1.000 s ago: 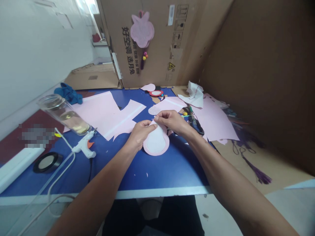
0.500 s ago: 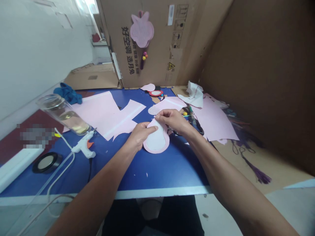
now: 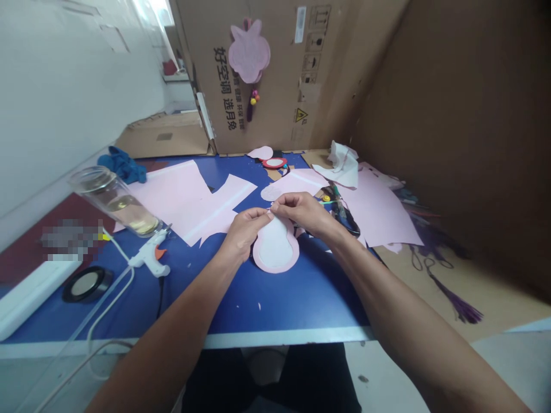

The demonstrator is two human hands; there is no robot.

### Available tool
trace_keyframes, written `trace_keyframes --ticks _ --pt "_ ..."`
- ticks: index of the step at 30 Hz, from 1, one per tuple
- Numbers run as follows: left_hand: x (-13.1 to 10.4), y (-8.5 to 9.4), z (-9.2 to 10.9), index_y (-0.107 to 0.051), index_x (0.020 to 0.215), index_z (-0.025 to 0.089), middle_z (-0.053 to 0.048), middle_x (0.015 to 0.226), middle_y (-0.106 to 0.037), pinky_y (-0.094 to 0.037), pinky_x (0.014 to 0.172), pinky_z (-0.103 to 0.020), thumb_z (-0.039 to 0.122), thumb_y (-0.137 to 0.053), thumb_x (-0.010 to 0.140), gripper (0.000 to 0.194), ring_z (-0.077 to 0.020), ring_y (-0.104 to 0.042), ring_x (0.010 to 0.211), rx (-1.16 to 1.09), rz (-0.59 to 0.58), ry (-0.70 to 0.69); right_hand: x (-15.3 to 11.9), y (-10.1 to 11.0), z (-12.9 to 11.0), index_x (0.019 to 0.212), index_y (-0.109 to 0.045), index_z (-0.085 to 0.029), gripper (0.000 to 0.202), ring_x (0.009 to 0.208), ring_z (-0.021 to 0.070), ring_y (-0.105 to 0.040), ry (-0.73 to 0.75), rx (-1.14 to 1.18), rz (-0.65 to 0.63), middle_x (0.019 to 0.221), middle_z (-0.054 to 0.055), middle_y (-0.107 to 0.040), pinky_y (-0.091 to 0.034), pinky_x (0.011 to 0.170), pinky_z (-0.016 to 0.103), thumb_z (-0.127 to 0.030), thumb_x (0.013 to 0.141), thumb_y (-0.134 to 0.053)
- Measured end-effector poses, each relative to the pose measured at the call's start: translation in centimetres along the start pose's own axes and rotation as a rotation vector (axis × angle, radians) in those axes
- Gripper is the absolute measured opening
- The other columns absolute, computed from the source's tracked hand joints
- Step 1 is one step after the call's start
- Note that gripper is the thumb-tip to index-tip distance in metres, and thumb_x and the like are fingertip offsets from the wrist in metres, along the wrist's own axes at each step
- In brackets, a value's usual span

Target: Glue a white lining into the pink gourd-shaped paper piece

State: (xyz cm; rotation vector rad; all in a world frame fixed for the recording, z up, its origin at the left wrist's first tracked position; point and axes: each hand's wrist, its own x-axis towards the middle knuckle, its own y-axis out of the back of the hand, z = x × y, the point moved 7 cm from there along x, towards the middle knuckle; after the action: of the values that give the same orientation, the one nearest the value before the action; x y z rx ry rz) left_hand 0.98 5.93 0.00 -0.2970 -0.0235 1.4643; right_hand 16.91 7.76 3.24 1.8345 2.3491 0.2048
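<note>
Between my hands is a gourd-shaped pink paper cutout [image 3: 276,250] with a white inner panel, its round end toward me. My left hand [image 3: 246,234] is closed on its upper left edge, thumb near the narrow top. My right hand [image 3: 301,211] pinches the same tip from the other side, so the fingertips of both hands nearly meet there. The tip itself is hidden by my fingers. Just behind lie pink paper pieces [image 3: 297,182] and a pale rounded cutout [image 3: 271,192].
At left are a white glue gun [image 3: 150,253] with its cord, a glass bottle [image 3: 131,212] and a tape roll [image 3: 86,284]. Large pink sheets [image 3: 176,195] lie behind. To the right are a crumpled white cloth [image 3: 340,163], scissors [image 3: 349,221] and a purple tassel [image 3: 458,301]. Cardboard walls [image 3: 275,129] enclose the back.
My left hand has slid up toward the narrow tip, its thumb leaving the white panel. The cutout now shows more of its left side. My right hand stays at the tip.
</note>
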Motion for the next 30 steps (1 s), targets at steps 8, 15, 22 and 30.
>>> trace_keyframes --ticks 8,15,22,30 --pt "0.1 0.6 0.2 -0.074 0.072 0.019 0.002 0.061 -0.061 -0.033 0.050 -0.024 0.034 -0.085 0.067 0.019 -0.0092 -0.047 0.051 0.125 0.020 0.002 0.1 -0.2 0.1 0.086 -0.080 -0.019 0.024 0.053 0.0126 -0.052 0.077 -0.055 -0.002 0.066 -0.001 -0.066 -0.037 0.043 0.024 -0.043 0.082 -0.082" --pt "-0.1 0.6 0.4 -0.073 0.072 0.019 0.002 0.062 -0.062 -0.038 0.051 -0.025 0.033 -0.085 0.066 0.019 -0.0110 -0.052 0.054 0.112 0.054 0.023 0.3 -0.5 -0.2 0.083 -0.079 -0.018 0.029 0.060 0.0132 -0.053 0.114 -0.021 -0.014 0.069 0.000 -0.067 -0.041 0.054 0.026 -0.046 0.079 -0.084" --pt "-0.2 1.6 1.4 -0.072 0.073 0.019 0.004 0.062 -0.063 -0.043 0.055 -0.025 0.030 -0.087 0.062 0.021 -0.0112 -0.054 0.056 -0.011 0.170 -0.040 0.3 -0.4 0.3 0.078 -0.067 -0.020 0.043 0.061 0.0121 -0.045 0.060 0.105 -0.042 0.069 -0.003 -0.055 -0.036 0.056 0.026 -0.060 0.089 -0.079" --pt "-0.2 1.9 2.0 -0.073 0.075 0.019 0.002 0.067 -0.067 -0.047 0.061 -0.026 0.032 -0.089 0.063 0.024 -0.0126 -0.058 0.061 -0.055 0.201 -0.107 0.2 -1.0 0.4 0.094 -0.079 -0.018 0.034 0.070 0.0160 -0.059 0.034 0.072 -0.062 0.082 0.003 -0.073 -0.044 0.061 0.027 -0.049 0.081 -0.086"
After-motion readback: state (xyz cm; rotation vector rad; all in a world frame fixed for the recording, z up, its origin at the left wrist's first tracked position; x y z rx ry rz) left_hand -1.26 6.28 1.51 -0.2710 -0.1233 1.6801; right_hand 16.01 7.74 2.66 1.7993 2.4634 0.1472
